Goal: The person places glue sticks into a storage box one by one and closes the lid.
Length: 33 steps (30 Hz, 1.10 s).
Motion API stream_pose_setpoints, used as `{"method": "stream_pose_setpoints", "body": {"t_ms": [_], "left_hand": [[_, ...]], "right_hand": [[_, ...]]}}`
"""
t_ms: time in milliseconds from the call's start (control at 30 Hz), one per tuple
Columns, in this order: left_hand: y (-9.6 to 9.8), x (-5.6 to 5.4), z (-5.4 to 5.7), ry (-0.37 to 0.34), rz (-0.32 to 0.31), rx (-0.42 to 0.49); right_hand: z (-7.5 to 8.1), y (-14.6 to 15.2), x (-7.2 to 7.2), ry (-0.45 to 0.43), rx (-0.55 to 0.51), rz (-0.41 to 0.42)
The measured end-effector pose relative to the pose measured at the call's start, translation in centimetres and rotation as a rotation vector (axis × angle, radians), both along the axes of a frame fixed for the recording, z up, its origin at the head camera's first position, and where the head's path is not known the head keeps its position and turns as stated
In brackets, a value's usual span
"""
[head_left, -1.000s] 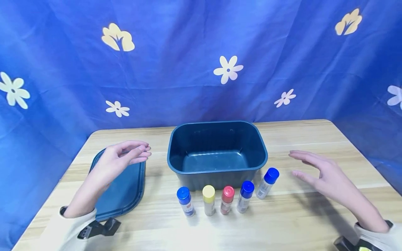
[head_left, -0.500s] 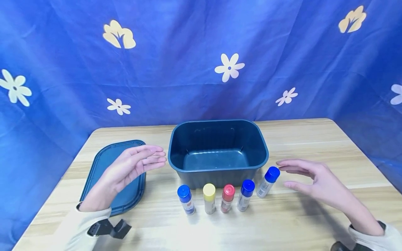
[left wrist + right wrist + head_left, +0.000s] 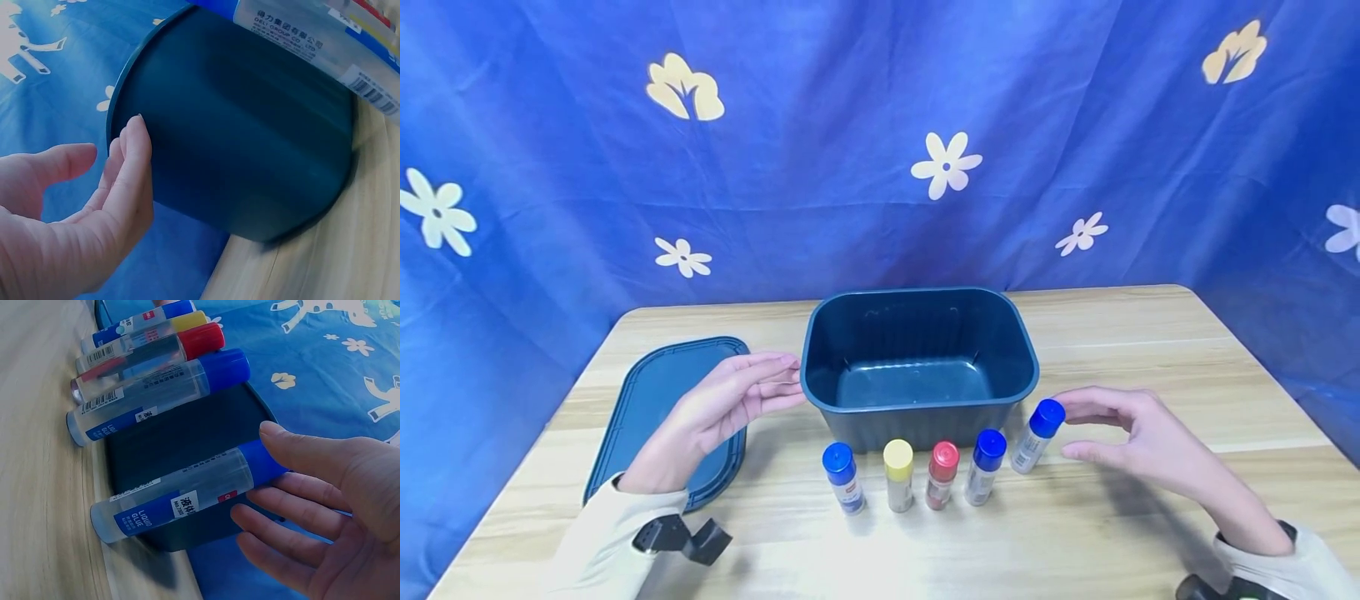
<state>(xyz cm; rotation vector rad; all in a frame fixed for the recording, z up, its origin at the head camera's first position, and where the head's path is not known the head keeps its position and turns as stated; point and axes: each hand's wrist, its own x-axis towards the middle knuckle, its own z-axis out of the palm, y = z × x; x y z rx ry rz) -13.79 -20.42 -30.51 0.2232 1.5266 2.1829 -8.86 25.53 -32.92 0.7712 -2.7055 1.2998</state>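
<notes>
While the dark bin (image 3: 917, 367) sits empty mid-surface with its lid (image 3: 662, 408) off to the left, nothing is packed yet: all five glue bottles stand in a row before it. Right hand (image 3: 1138, 442), grip spread, fingertips touching the rightmost blue-capped bottle (image 3: 1036, 436), not yet closed. Left hand (image 3: 726, 400), fingers straight, rests beside the bin's wall.

My right hand (image 3: 1138, 437) nears a glue bottle (image 3: 1035, 427) of clear, glossy plastic with a smooth blue cap and paper label. Just behind it the tub (image 3: 917, 367) is dark teal plastic, faintly shiny inside. My left hand (image 3: 718, 408) sits at the tub's left wall, above its matt plastic lid (image 3: 651, 400). The table (image 3: 1150, 333) is pale, smooth wood-grain, backed by soft printed cloth (image 3: 850, 125)
</notes>
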Motion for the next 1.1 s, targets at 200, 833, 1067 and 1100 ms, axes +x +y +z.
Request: {"method": "stream_pose_setpoints", "body": {"t_ms": [200,833,1067,1100], "left_hand": [[0.1,-0.2,-0.3,-0.057,0.001,0.039],[0.3,-0.5,-0.5,-0.119,-0.017,0.115],[0.4,-0.4,-0.9,-0.081,-0.041,0.129],[0.4,-0.4,-1.0,-0.073,-0.051,0.133]], "right_hand": [[-0.3,-0.2,-0.2,-0.009,-0.008,-0.01],[-0.7,-1.0,-0.5,0.008,-0.105,0.047],[-0.9,-1.2,-0.6,-0.012,-0.134,0.034],[-1.0,-1.2,-0.7,-0.014,-0.138,0.034]]}}
